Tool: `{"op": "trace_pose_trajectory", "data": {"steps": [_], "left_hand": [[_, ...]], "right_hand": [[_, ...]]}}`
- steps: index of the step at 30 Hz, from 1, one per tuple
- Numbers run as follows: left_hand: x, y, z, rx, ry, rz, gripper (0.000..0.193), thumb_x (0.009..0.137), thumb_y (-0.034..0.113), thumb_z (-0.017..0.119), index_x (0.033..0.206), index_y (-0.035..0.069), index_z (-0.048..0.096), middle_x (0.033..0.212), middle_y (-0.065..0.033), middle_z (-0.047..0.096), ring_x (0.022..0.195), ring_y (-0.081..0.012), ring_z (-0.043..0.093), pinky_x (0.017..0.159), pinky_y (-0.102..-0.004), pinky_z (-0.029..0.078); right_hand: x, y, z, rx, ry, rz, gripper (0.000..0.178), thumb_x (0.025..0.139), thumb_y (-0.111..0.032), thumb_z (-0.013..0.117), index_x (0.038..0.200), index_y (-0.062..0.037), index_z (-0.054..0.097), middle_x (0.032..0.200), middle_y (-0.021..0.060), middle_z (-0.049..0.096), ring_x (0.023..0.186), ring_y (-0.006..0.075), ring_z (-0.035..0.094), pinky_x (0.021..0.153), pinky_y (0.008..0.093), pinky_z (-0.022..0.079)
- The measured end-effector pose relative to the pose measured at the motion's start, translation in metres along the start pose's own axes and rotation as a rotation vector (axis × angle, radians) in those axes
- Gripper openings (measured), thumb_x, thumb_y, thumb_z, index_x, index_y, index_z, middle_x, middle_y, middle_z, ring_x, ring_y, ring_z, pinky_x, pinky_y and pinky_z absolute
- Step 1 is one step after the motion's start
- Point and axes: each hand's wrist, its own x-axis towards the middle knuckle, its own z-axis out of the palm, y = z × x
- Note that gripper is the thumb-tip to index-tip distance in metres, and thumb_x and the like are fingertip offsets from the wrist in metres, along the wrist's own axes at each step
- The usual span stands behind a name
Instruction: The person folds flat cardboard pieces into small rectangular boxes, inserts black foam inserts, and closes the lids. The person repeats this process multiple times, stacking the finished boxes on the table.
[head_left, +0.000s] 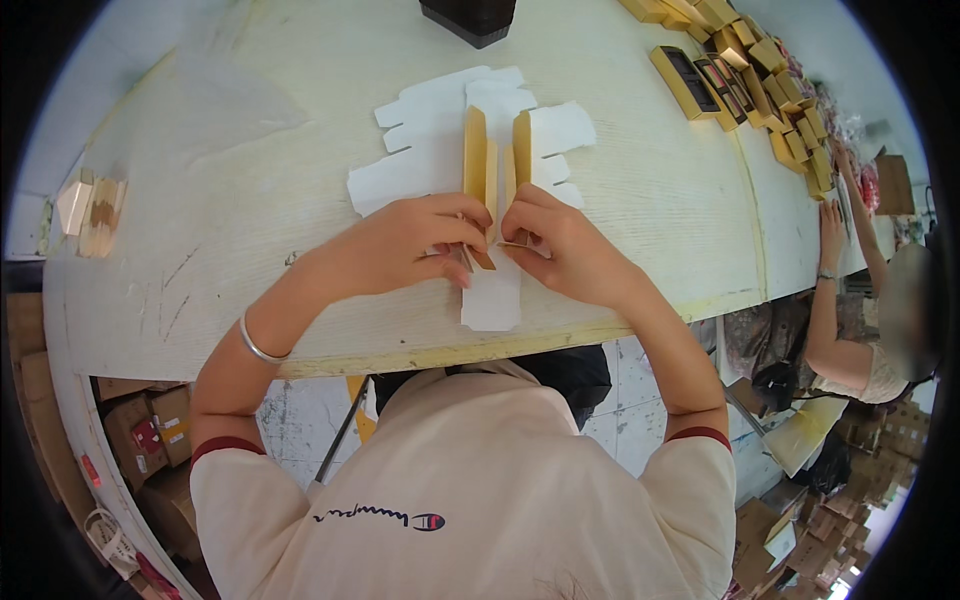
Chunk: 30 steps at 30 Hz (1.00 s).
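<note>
On the table in front of me lies a cardboard box blank (pixel 490 300), white inside and gold outside, with its two long gold side walls raised. Under and around it spread white die-cut cardboard pieces (pixel 425 115), apparently more flat blanks. My left hand (pixel 435 243) pinches the near end of the left wall, fingers bent round its small end flap. Opposite it, my right hand (pixel 568 243) has its thumb and fingers closed on the near end of the right wall. Between the walls runs a narrow white base. Both hands partly cover the near corners.
A black container (pixel 470 20) stands at the table's far edge. Many gold boxes (pixel 690 82), some with dark trays, pile up at the far right. Small boxes (pixel 95 215) sit at the far left. Another person (pixel 860 360) works at the right; cartons (pixel 145 435) fill the shelf below left.
</note>
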Motion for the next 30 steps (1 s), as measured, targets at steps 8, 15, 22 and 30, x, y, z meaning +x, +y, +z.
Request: {"op": "trace_pose_trajectory", "data": {"steps": [8,15,22,30], "left_hand": [[-0.007,-0.012,0.008,0.23,0.237,0.122,0.012,0.077,0.003,0.069,0.087,0.002,0.062,0.091,-0.0082,0.062,0.084,-0.023,0.059,0.072,-0.0321,0.051],[0.004,-0.006,0.027,0.215,0.29,0.007,0.008,0.077,0.002,0.068,0.081,0.002,0.062,0.082,-0.0066,0.059,0.07,-0.0224,0.058,0.061,-0.0312,0.048],[-0.002,-0.001,0.021,0.046,0.293,-0.151,0.008,0.076,0.002,0.07,0.081,0.0,0.063,0.076,-0.0064,0.058,0.062,-0.0158,0.056,0.056,-0.0263,0.045],[0.001,-0.005,0.015,0.013,0.144,-0.051,0.013,0.083,0.01,0.066,0.093,0.001,0.066,0.076,-0.0078,0.057,0.065,-0.0148,0.055,0.06,-0.0275,0.044]], "right_hand": [[0.005,-0.007,0.0,-0.068,-0.038,0.047,0.016,0.079,0.002,0.063,0.087,-0.0015,0.05,0.089,0.0129,0.051,0.08,0.0315,0.056,0.068,0.0359,0.046],[0.007,-0.014,0.005,0.065,-0.013,0.151,0.039,0.077,0.006,0.061,0.112,-0.0034,0.045,0.099,0.0154,0.055,0.091,0.034,0.056,0.073,0.038,0.047],[-0.021,-0.019,-0.004,-0.308,0.024,-0.231,0.059,0.068,0.006,0.064,0.124,-0.0043,0.049,0.131,0.0168,0.046,0.108,0.0318,0.052,0.084,0.036,0.046],[-0.017,0.012,0.014,-0.204,0.229,-0.332,0.047,0.069,0.005,0.07,0.112,-0.0046,0.054,0.103,0.0125,0.057,0.086,0.0231,0.057,0.073,0.032,0.048]]}}
